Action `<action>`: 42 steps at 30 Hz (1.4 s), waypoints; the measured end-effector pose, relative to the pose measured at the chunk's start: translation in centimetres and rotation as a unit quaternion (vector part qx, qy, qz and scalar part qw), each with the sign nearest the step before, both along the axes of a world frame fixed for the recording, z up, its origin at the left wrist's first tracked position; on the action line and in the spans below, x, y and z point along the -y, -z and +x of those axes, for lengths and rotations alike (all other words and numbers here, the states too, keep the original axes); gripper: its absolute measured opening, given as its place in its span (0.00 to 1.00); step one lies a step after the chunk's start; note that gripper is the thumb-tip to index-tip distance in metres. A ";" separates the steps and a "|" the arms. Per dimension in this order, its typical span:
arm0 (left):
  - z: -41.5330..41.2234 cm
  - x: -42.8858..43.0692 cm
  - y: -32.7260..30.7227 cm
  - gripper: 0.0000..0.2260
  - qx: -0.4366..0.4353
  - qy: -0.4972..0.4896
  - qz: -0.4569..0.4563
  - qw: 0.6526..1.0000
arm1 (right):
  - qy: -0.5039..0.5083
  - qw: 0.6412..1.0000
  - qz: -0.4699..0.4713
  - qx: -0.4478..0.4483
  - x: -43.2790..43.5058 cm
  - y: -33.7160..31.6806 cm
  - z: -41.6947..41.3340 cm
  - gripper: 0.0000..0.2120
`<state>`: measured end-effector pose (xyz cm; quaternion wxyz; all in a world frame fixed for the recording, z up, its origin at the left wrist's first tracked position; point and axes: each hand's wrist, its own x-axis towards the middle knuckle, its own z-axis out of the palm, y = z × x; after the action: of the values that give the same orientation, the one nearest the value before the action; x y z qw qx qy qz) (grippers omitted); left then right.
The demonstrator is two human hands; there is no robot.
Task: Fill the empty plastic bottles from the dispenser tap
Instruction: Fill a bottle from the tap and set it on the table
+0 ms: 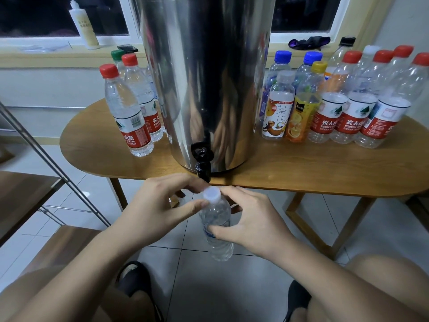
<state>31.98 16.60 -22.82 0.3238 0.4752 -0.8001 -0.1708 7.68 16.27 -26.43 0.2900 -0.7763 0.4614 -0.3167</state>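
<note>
- Head view: the small clear bottle (217,228) is held in the air in front of the table (301,173) edge, just below and slightly nearer than the black tap (203,163) of the steel dispenser (204,77), above the tiled floor.
- Left hand (157,205): thumb and fingertips pinch the white cap (211,193), which sits on the neck.
- Right hand (250,217): fingers and thumb are wrapped round the bottle's body at the label.
- Orientation: the bottle stands nearly upright, its long axis close to vertical, cap up toward the tap and base toward the floor, with the top leaning a little away from the person.
- Progress, as a judgement: the red-capped bottles (127,112) left of the dispenser look full of water, so some are probably done.
- Remaining: the crowd of mixed bottles (362,108) to the right looks empty, so most of the work is ahead.
- Uncertain: I cannot tell whether the held bottle has water in it, so the cap may be coming off or going on.
</note>
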 end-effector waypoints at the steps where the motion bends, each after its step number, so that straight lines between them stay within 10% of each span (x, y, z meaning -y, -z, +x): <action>1: 0.2 0.0 0.1 0.09 -0.009 -0.003 0.011 1.000 | 0.002 1.000 -0.005 0.010 -0.1 -0.3 -0.2 0.29; 10: 0.1 -0.2 3.7 0.31 0.032 0.024 0.143 0.989 | 0.036 0.993 -0.023 0.108 0.2 -2.0 -1.1 0.30; 42: 0.2 -1.2 -0.2 0.29 -0.248 -0.007 0.011 0.969 | 0.003 0.953 0.029 0.302 0.8 -3.4 -2.6 0.21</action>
<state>32.17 17.75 -22.62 0.5083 0.4268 -0.6894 -0.2901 5.10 15.43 -23.04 0.4369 -0.6343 0.3642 -0.5235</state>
